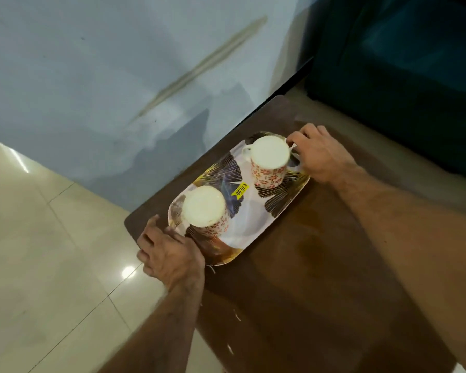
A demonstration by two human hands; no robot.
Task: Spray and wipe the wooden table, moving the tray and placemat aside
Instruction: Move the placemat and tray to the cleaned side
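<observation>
Tray [249, 211] sits on the counter [320, 265] near its far corner, gripped at opposite ends by left hand [170, 255] and right hand [319, 153], and any tilt could likely slide both mugs [269, 160] off onto the floor [51, 251].

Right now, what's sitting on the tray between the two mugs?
In the head view, a yellow price sticker lies on the tray between the near mug and the far mug; otherwise only the tray's patterned surface shows.
</observation>
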